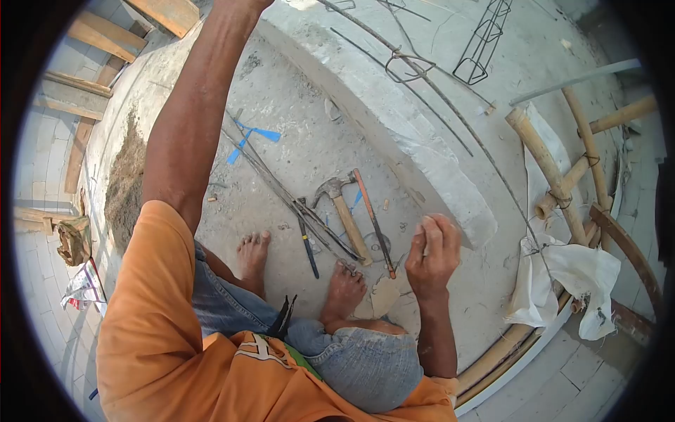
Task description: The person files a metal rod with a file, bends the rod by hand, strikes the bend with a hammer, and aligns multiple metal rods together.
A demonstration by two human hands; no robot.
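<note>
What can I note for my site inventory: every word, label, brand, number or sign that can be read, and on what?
No text can be read.
Orange shirt: white and green print, too unclear to read.
Patterned bag: any lettering is too small and blurred.

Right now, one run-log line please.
left hand: mostly cut off, top edge | right hand: fingers curled, contents unclear | hammer: on floor near feet

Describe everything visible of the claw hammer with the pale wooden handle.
The claw hammer has a dull grey metal head and a straight, pale wooden handle with darker smudges. It lies on the dusty grey floor, head away from the person, handle end near a bare foot. Thin dark rods lie on its left, a slim orange-brown bar on its right; contact is unclear.
</note>
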